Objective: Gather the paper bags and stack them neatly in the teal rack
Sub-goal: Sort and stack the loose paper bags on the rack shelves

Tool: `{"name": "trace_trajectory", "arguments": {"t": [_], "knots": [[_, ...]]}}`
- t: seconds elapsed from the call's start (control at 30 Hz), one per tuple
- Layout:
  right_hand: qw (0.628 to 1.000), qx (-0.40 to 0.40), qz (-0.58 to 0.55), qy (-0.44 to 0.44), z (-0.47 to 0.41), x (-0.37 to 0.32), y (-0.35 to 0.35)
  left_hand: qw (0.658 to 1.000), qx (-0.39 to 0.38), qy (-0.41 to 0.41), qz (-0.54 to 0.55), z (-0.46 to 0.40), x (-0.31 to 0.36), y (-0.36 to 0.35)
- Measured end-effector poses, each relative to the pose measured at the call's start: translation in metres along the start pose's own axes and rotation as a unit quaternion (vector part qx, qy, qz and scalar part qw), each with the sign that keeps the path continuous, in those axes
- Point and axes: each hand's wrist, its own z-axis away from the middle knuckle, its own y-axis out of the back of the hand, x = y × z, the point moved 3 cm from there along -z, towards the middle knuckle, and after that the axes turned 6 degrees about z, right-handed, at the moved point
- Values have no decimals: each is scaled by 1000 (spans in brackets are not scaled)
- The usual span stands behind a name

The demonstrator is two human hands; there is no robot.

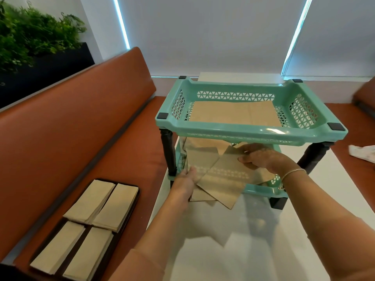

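A two-tier teal rack (pixel 249 132) with black legs stands on a white table. Flat brown paper bags (pixel 233 113) lie squared in its top tray. In the lower tray several brown paper bags (pixel 221 177) lie fanned and skewed, some jutting over the front rim. My left hand (pixel 185 182) holds the left edge of this loose pile, thumb on top. My right hand (pixel 263 159), with a bracelet on the wrist, pinches the upper right part of the top bag under the top tray.
The white table (pixel 253 240) runs toward me. On the orange bench seat to the left sits a black tray (pixel 129 201) with several stacks of pale paper bags (pixel 89 201). A crumpled white cloth (pixel 363 154) lies at the right. Plants stand behind the bench back.
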Motion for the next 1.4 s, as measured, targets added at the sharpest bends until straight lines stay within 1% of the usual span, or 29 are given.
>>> {"name": "trace_trajectory", "arguments": {"t": [0.07, 0.1, 0.2, 0.27, 0.33, 0.4, 0.43, 0.47, 0.5, 0.57, 0.6, 0.63, 0.7, 0.77, 0.83, 0.93, 1.0, 1.13, 1.2, 1.3, 1.4], "knots": [[994, 11, 102, 24, 1, -3, 1, 999, -18, 9, -31, 3, 0, -2], [991, 16, 131, 37, 2, -6, 1, 998, -30, 14, -47, 4, 0, -3], [990, 20, 121, 74, 8, -18, -4, 995, -60, 20, -71, 6, -4, -11], [988, 25, 121, 91, 8, -23, -12, 995, -85, 17, -54, 7, -8, -18], [986, 74, 133, 66, 5, -22, -19, 994, -95, 7, -50, 7, -10, -24], [988, 131, 76, -6, 5, -14, -23, 996, -75, -6, -41, 5, -9, -25], [989, 137, 32, -45, 7, -9, -28, 998, -58, -15, -31, 3, -8, -24], [989, 123, -24, -73, 8, -2, -37, 999, -40, -24, -22, 2, -6, -23], [986, 90, -105, -91, 9, 5, -47, 999, -25, -33, -15, 3, -3, -22], [955, 36, -275, -109, 16, 11, -64, 999, -9, -47, -12, 4, 0, -21], [944, 37, -309, -107, 17, 12, -68, 999, -7, -49, -16, 6, 1, -23], [947, 52, -301, -98, 17, 12, -67, 999, -7, -49, -16, 8, 1, -26], [967, 92, -226, -79, 16, 10, -62, 999, -3, -44, -18, 10, 0, -31], [969, 103, -213, -65, 17, 5, -58, 999, -2, -45, -18, 14, 2, -38], [966, 88, -235, -53, 16, 3, -60, 998, -7, -54, -18, 18, 7, -43], [957, 67, -277, -49, 18, 2, -59, 999, -8, -46, -20, 16, 7, -45], [952, 44, -300, -38, 20, 3, -57, 999, 7, -47, -7, 11, 5, -43], [974, 5, -221, -46, 20, 11, -67, 997, 48, -55, 31, 6, 2, -40], [975, 9, -218, -53, 19, 15, -74, 997, 44, -51, 34, 5, -1, -41], [974, 9, -223, -35, 23, 16, -74, 998, 22, -30, 42, -3, -10, -40], [971, -36, -235, -16, 27, 18, -72, 997, 31, -20, 61, -10, -4, -32]]}}
